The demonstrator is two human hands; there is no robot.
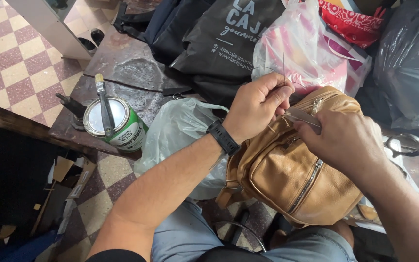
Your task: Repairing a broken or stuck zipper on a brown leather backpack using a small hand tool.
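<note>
Hands meet over a tan backpack [287, 170] that rests on the person's lap, its top leaning toward the bags beyond. Left hand [257, 104], a black watch [223, 137] on its wrist, has its grip pinched narrow on a thin thread [283, 63] that rises straight up from the fingers. Right hand [341, 140] has its grip closed on a flat metal tool [300, 116] whose tip points at the backpack's top zipper [314, 106].

Behind the backpack lie a pink-striped plastic bag [301, 48], a black tote [229, 39] and a dark sack [410, 63]. A pale green plastic bag [180, 131] sits just left of the backpack. Near the worktop's [132, 68] left front edge stands a can [117, 123] with a brush [105, 104] across its lid. Scissors [406, 144] lie at the right, partly hidden by the right hand's wrist.
</note>
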